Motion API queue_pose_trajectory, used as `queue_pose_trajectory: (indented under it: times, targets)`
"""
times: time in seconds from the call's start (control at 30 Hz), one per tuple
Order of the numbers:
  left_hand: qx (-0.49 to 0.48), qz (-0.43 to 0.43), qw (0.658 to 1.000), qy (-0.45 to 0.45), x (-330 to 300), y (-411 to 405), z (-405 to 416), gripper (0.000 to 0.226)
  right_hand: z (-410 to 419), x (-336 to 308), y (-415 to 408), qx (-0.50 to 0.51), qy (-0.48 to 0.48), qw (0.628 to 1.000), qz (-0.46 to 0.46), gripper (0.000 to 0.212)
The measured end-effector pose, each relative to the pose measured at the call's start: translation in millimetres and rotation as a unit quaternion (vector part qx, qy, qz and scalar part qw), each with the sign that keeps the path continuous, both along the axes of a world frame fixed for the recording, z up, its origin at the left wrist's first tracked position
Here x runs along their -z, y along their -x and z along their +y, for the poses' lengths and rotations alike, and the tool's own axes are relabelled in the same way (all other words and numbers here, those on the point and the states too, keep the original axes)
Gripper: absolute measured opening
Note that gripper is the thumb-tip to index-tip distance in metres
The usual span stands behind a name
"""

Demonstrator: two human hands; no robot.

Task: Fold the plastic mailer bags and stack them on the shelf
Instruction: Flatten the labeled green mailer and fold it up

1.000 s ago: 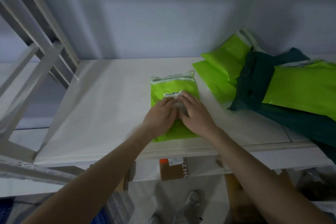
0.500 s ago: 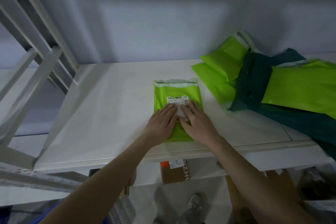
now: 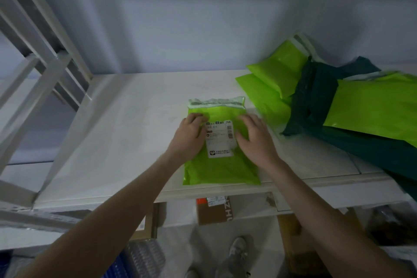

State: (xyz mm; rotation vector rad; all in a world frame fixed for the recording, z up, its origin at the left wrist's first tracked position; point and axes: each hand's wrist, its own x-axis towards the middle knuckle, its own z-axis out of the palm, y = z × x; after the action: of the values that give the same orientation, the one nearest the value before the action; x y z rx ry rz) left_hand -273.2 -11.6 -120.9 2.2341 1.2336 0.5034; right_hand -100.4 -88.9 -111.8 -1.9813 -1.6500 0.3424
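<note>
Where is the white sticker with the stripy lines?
In the head view, the white label is stuck on the light green mailer bag mid-shelf, between the left hand and right hand.

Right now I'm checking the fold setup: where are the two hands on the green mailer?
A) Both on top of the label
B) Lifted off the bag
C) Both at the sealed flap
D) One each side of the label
D: the left hand and right hand press the green mailer on either side of the white label.

Mailer [image 3: 221, 167] on shelf [image 3: 117, 142], pile [image 3: 338, 106] right.
</note>
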Motion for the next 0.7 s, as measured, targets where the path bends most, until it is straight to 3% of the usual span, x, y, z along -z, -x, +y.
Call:
queue_pose_trajectory:
  times: [0.2, 0.37, 0.7]
  targets:
    - [0.025, 0.091, 0.992, -0.085, -1, -11, 18, 0.048, 35, 2, -4, -0.052, 0.024, 0.993, -0.101, 0.052]
    - [0.053, 0.229, 0.968, -0.085, 18, -8, 27, 0.058, 49, 14, -10, -0.100, 0.143, 0.971, -0.165, 0.056]
    - [0.042, 0.253, 0.964, -0.073, 22, -6, 26, 0.068, 42, 29, -12, -0.078, 0.166, 0.965, -0.187, 0.058]
